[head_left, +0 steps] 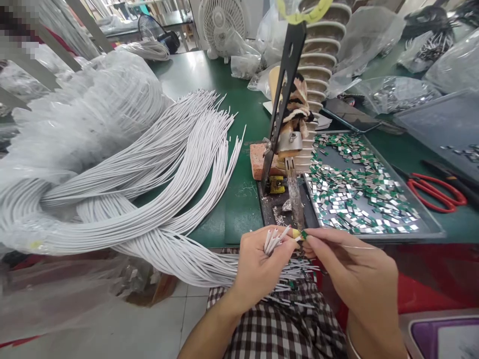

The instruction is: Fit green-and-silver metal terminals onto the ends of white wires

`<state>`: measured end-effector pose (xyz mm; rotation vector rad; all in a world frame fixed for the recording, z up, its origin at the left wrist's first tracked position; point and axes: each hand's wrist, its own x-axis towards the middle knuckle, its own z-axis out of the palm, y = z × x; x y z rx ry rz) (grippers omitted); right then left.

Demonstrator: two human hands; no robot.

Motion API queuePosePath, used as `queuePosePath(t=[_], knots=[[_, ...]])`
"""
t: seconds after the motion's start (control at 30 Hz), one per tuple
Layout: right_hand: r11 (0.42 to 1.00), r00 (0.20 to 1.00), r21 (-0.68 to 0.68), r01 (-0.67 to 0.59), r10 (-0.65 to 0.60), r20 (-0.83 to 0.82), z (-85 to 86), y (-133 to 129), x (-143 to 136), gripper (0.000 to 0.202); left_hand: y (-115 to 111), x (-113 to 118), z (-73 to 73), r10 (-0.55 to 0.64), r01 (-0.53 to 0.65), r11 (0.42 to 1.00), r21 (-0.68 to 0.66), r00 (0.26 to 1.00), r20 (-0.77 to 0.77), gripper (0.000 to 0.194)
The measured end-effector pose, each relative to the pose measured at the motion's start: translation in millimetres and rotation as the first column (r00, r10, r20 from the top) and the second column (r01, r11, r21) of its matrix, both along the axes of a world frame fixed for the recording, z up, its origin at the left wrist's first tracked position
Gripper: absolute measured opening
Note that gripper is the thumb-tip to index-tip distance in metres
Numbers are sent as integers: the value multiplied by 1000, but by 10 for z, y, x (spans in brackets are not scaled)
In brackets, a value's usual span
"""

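My left hand [260,264] is closed around several white cables [272,241], whose cut ends poke up past the thumb. Yellow covers a fingertip of this hand. Between the thumb and forefinger of my right hand [359,276] is a small green circuit board [304,234], right at the end of one white cable. Just beyond my fingers, a soldering iron [295,194] points down from a black metal stand [284,94]. More white cables [299,271] with green boards on some ends lie over my checked-cloth lap [277,324].
Long bundles of white cables [179,184] cover the table's left side. A tray of small green-and-silver boards [426,230] stands right of the iron, with red-handled scissors [436,194] beyond. Behind are a brick [257,160], a ribbed hose [318,65] and a fan [222,25].
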<state>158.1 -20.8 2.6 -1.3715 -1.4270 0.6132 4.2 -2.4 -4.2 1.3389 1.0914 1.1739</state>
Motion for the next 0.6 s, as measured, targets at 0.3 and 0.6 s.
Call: queuePosePath(t=[0.3,0.6], knots=[[994,996,86,63,-68,57,-52,-32,-83,11,-2,6,33,35,-35,998,-45,999,2,25],[964,839,245,106,-219,499,-197,227,-42,35,-87,-82,52,36,-34,999,-36,996,76,24]])
